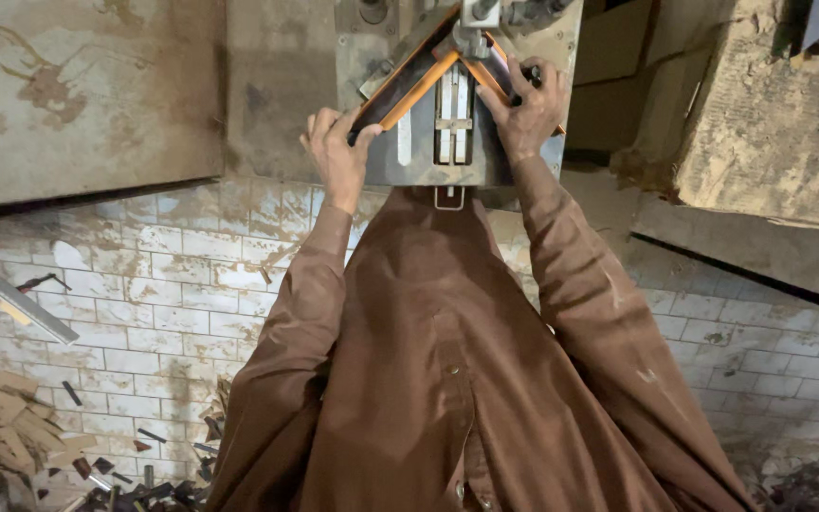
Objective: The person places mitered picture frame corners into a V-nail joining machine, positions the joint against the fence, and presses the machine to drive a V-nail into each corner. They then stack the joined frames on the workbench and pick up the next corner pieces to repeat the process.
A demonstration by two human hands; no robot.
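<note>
- Strips (408, 95) meet in a V on the jig (428, 156), apex away from me.
- L hand (338, 152) pinches left strip; R hand (528, 109) clamps right one (493, 71).
- Each strip's long axis runs diagonally back toward its hand.

The metal plate (419, 161) of the machine is looking dull grey and scuffed. The two moulding strips (419, 90) are showing a smooth orange edge beside a dark face. The shirt sleeves (580, 284) are hanging as soft, matt brown cloth. The tiled floor (163, 313) is looking whitish and stained, with rough wood offcuts (2, 422) lying on it.
</note>
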